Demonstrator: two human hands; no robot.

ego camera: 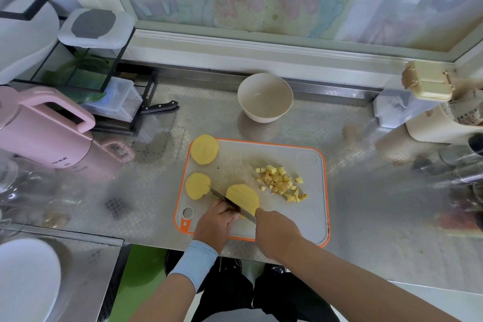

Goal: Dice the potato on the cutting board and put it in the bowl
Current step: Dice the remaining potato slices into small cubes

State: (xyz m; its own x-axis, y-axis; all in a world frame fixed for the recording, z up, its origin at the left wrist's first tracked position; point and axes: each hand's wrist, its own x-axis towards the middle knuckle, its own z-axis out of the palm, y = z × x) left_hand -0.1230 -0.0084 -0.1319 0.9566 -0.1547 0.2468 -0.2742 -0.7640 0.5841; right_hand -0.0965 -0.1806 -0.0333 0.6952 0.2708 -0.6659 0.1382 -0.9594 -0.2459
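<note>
A grey cutting board [308, 217] with an orange rim lies on the steel counter. On it are two round yellow potato slices [204, 149] [197, 185] at the left, a pile of small potato dice [281, 181] at the right, and a third slice [244, 197] near the front. My right hand [277, 234] grips a knife [222, 197] whose blade lies across that third slice. My left hand [217, 223] presses on the near end of the slice, fingers curled. A beige bowl [265, 97] stands behind the board with nothing in it.
A pink kettle [44, 131] stands at the left, beside a black rack with containers and a second black-handled knife [159, 107]. Plastic boxes and a utensil holder [428, 104] crowd the right. A white plate [26, 280] sits at the lower left.
</note>
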